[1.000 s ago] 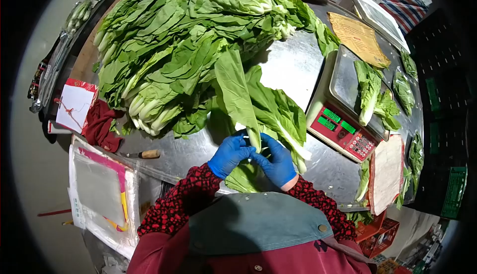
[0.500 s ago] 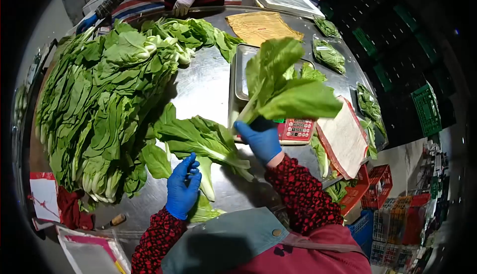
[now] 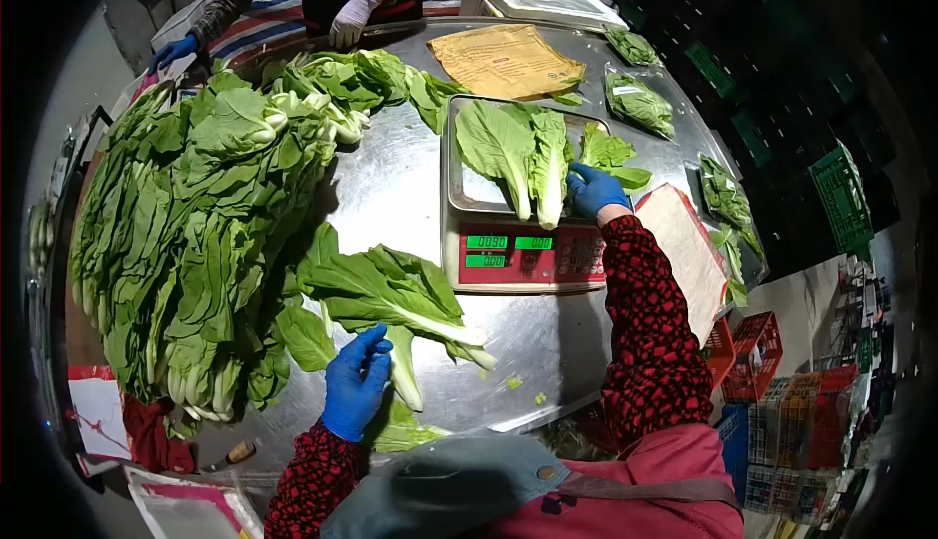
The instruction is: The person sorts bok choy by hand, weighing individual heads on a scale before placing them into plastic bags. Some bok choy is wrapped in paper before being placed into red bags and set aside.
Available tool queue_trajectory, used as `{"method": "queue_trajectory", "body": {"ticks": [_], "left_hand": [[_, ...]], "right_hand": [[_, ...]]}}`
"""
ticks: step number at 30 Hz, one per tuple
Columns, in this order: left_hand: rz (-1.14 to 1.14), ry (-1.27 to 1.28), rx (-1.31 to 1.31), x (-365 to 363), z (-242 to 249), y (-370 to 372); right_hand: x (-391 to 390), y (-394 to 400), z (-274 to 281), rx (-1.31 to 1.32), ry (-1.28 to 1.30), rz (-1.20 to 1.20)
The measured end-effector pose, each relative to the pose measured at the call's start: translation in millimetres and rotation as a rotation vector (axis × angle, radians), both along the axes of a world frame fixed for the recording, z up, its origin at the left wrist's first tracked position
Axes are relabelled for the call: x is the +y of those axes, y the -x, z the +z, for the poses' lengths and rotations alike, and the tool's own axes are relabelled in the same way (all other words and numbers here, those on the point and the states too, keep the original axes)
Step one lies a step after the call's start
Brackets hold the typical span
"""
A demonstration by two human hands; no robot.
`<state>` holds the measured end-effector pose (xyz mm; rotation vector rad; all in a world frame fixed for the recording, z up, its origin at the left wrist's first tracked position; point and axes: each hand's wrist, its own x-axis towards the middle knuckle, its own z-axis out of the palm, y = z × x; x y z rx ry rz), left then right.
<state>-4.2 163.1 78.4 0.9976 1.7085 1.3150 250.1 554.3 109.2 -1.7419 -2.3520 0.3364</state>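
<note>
Two leafy green heads (image 3: 529,161) lie on the metal tray of a red scale (image 3: 523,258), whose green displays are lit. My right hand (image 3: 598,190), in a blue glove, is at the tray's right edge beside small leaves (image 3: 608,153); whether its fingers grip anything is hidden. My left hand (image 3: 357,383), also blue-gloved, has its fingers curled apart with nothing in them. It is just below loose greens (image 3: 386,290) on the metal table (image 3: 384,172). To the left rises a large pile of leafy greens (image 3: 186,236).
Bagged greens (image 3: 638,104) line the table's right side. A yellow bag (image 3: 506,60) lies behind the scale, and a white cloth with red edging (image 3: 684,251) is right of it. A co-worker's gloved hands (image 3: 353,19) are across the table. A knife handle (image 3: 240,452) sits front left.
The head of greens from my right hand now rests on the scale tray. That hand has moved up and right. My left hand has barely moved.
</note>
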Motion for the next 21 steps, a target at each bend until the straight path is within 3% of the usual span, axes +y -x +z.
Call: {"method": "queue_trajectory", "body": {"ticks": [1,4,6,7,9,11,13,14,15,16,17,19,20,21], "left_hand": [[-0.019,-0.020,-0.019,0.4,2.2,-1.9],[-0.026,-0.020,-0.062,-0.3,0.7,-2.3],[-0.033,-0.001,-0.025,-5.4,-0.3,1.7],[-0.021,-0.014,-0.029,-7.3,1.1,3.5],[0.049,-0.034,-0.082,-13.7,-6.1,5.4],[0.078,0.008,0.045,-22.6,-13.7,8.7],[0.090,0.024,0.186,-32.3,-16.7,14.9],[0.126,0.072,0.108,-37.5,-19.3,15.6],[0.141,0.090,0.117,-43.2,-17.8,19.0],[0.150,0.104,0.123,-48.0,-16.1,21.9],[0.193,0.085,0.086,-53.0,-13.7,25.8],[0.282,0.053,0.073,-61.4,-5.6,39.7],[0.365,-0.040,0.081,-64.1,9.5,47.9],[0.415,-0.148,0.247,-68.6,17.9,62.2]], "right_hand": [[5.4,0.8,-4.2,0.092,0.072,0.058],[6.3,6.7,12.0,0.004,0.107,-0.044],[29.6,-15.1,-15.0,-0.041,-0.175,-0.062],[33.0,-22.3,-9.1,-0.096,-0.151,-0.071],[42.7,-51.9,-18.3,0.088,-0.195,0.185],[17.1,-48.7,-0.3,-0.154,-0.053,0.297],[-14.2,-42.2,25.9,-0.236,0.078,0.250],[-25.6,-48.8,24.4,-0.248,-0.193,0.303],[-33.8,-45.0,22.0,0.084,-0.331,0.278],[-58.0,-26.4,36.1,0.186,-0.385,0.229],[-73.5,-16.0,30.8,0.420,-0.235,0.172],[-122.0,21.9,13.6,0.590,0.007,0.364],[-153.9,49.0,14.4,0.507,-0.103,0.623],[-186.3,74.8,24.6,0.328,-0.100,0.766]]}}
